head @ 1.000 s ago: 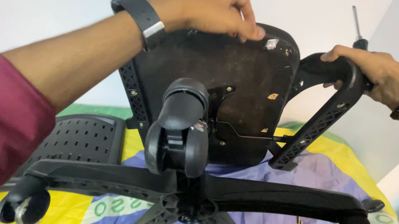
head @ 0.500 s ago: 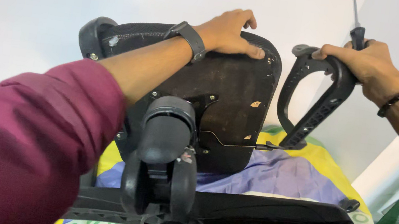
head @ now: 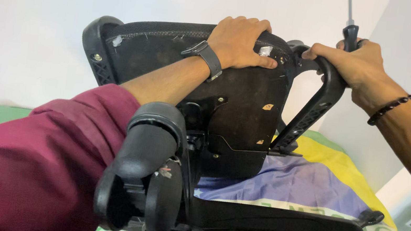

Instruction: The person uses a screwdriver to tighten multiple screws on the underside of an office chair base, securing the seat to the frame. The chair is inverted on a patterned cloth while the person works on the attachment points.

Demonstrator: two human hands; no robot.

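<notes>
Walls [head: 44,15]: plain white, meeting at a corner.
Cloth [head: 323,184]: 1 yellow, green and blue sheet lying spread below.

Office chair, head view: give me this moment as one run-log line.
left hand: gripping upturned chair seat edge | right hand: holding armrest plus screwdriver | flag cloth underneath
</notes>
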